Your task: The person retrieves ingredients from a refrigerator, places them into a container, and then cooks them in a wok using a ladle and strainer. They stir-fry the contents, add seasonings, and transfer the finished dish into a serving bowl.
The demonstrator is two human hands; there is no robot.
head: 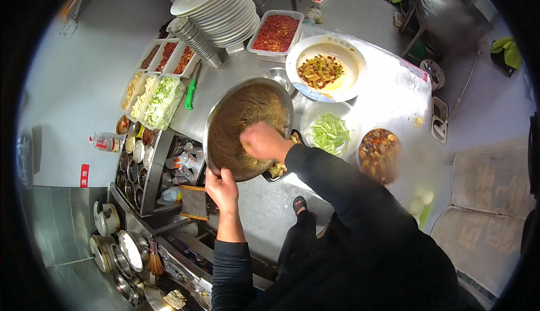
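Note:
A large metal mixing bowl (223, 121) is tilted at the table's front edge, its inside smeared with brown paste. My left hand (222, 188) grips its near rim, thumb on the inside edge. Curled and blurred by motion, my right hand (263, 140) is down inside the bowl near the paste; whether its fingers hold some is hidden. Under the bowl's right side a black tray (276, 179) shows partly, with pale coated food pieces in it. To the right stands a clear bowl of green vegetable sticks (330, 134).
A wide white bowl (306, 49) of chopped peppers and a tub of reddish sauce (378, 155) stand on the steel table. Behind are stacked plates (223, 11), metal cups (196, 43) and a tub of red chillies (276, 32). A green-handled knife (191, 93) lies left, beside the ingredient boxes (162, 100).

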